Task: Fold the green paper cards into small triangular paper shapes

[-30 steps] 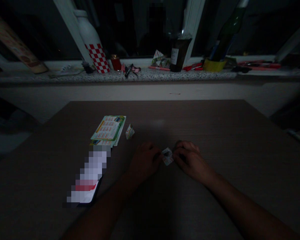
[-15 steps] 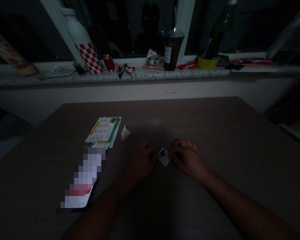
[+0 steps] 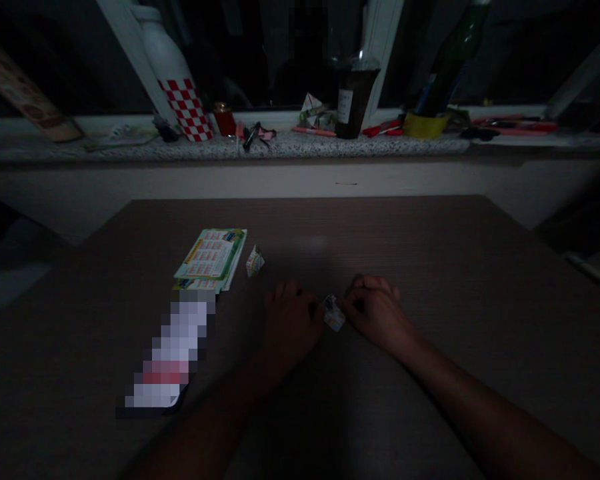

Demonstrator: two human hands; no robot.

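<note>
Roughly at the middle of the frame, a little below centre, the small folded paper (image 3: 335, 315) lay on the dark wooden counter (image 3: 420, 240), one corner pointing up the frame. Its slightly longer axis ran from the upper left down towards the lower right, and its lower end faced the bottom of the frame. Fingers covered its side edges, so its full outline could not be made out.

Up and left of it stood a folded paper piece (image 3: 255, 261), near a stack of printed cards (image 3: 207, 257). Below the cards, a pixelated flat object (image 3: 173, 353) slanted down towards the lower left. Across the top of the frame, a speckled windowsill (image 3: 300, 147) bore a red-checked white bottle (image 3: 186, 110), a dark cup (image 3: 357, 100) and a green bottle (image 3: 453, 63) set in a yellow ring (image 3: 425, 125).

The left hand (image 3: 295, 317) was curled, its thumb side against the paper's left edge; whether it gripped or merely pressed was too dark to tell. The right hand (image 3: 375, 308) was nearly closed, thumb and forefinger pinching the right edge, its other fingers bent.
</note>
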